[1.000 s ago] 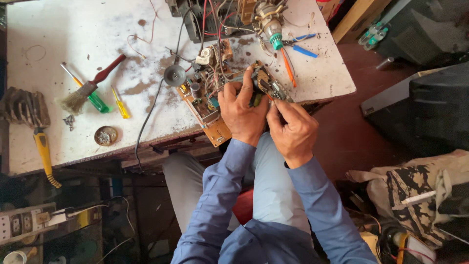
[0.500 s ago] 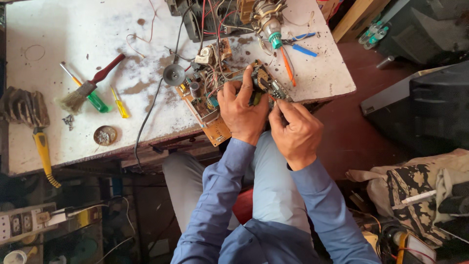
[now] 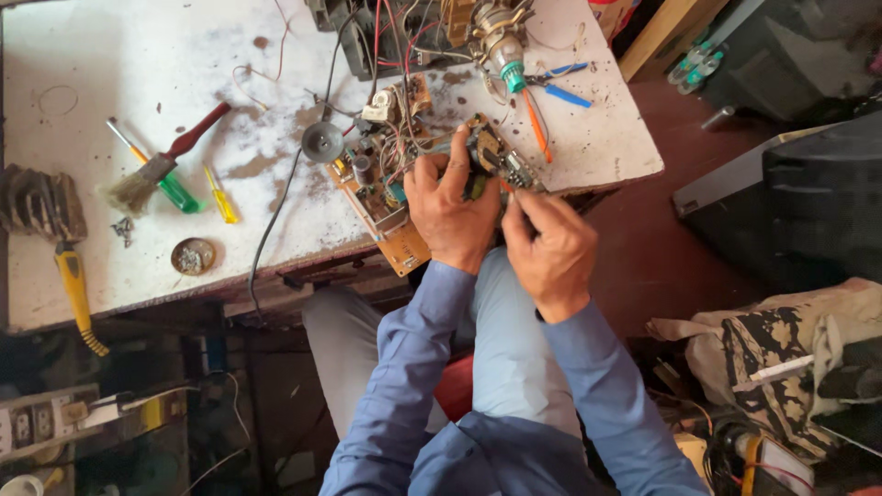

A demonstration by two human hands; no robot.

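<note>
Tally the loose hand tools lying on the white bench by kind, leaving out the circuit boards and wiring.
Screwdrivers: 3 (green-handled, small yellow, orange)
Brushes: 1 (red-handled brush)
Pliers: 1 (blue-handled pliers)
Total: 5

Electronics repair workshop: scuffed white bench [image 3: 110,73] littered with a bare circuit board [image 3: 386,197], loose wires [image 3: 395,37], screwdrivers [image 3: 220,195], a brush [image 3: 161,165], blue-handled pliers [image 3: 556,83], power strip [image 3: 37,422] below.
</note>
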